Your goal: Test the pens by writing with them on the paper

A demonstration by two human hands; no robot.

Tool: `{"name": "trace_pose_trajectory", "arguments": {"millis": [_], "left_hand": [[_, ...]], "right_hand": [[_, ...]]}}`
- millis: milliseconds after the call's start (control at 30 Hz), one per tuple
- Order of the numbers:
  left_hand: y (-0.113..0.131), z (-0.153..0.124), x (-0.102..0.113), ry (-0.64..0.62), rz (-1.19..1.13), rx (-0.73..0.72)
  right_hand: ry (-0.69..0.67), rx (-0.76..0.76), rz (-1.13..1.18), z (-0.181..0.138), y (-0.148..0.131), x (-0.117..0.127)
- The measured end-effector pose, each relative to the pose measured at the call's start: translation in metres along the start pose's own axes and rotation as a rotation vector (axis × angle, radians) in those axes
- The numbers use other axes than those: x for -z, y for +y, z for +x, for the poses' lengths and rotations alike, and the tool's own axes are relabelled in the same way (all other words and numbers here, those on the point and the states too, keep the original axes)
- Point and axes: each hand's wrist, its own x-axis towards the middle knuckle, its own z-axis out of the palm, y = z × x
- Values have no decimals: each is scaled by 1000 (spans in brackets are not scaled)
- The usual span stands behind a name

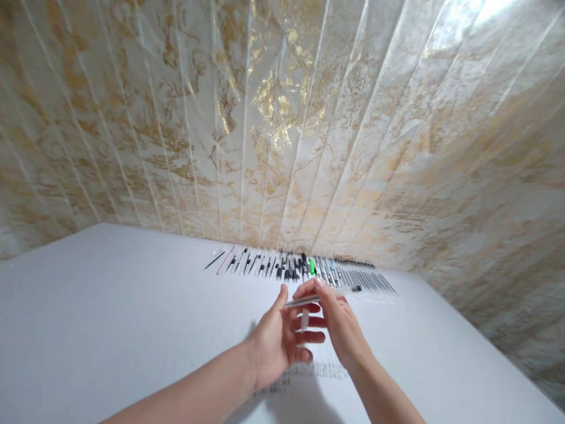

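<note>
Both my hands meet over the white table (pixel 110 318), just in front of a long row of pens (pixel 300 266) laid side by side near the wall. My right hand (pixel 339 321) pinches a clear pen (pixel 322 297) with a dark tip, held level and pointing right. My left hand (pixel 282 338) is palm up with curled fingers, its thumb at the pen's left end. A small clear cap (pixel 304 319) sits at its fingertips.
A wall of glossy panels with a gold marble pattern (pixel 282 118) rises right behind the table. One green pen (pixel 312 266) stands out in the row. Small dark printed marks (pixel 309 372) lie on the table beneath my wrists.
</note>
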Motion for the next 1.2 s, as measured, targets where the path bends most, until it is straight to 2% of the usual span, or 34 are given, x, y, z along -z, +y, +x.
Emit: {"name": "trace_pose_trajectory", "arguments": {"millis": [67, 200, 333, 400, 500, 600, 667, 800, 933, 1067, 1200], "left_hand": [[-1, 5, 8, 80, 40, -39], [-2, 15, 26, 246, 270, -262], [-10, 17, 32, 266, 395, -430], [-16, 14, 30, 284, 465, -502], [-23, 11, 29, 323, 537, -578], [-26, 12, 32, 364, 577, -610], [-25, 14, 33, 373, 603, -620], [-20, 17, 35, 360, 666, -644], [-15, 13, 34, 338, 741, -664], [-14, 11, 33, 325, 833, -681], [-13, 14, 35, 310, 854, -636]], "right_hand": [[33, 18, 40, -1, 1, -4], [118, 198, 2, -5, -4, -5], [131, 83, -24, -33, 5, -7], [142, -2, -57, -54, 22, -11], [119, -62, -227, -79, 55, -18], [180, -64, -275, -87, 77, -20], [198, -44, -259, -82, 81, -18], [132, -18, -247, -55, 72, -8], [104, 54, -333, -35, 60, 0], [42, 74, -436, -46, 58, -1], [45, -7, -392, -64, 65, -4]]}}
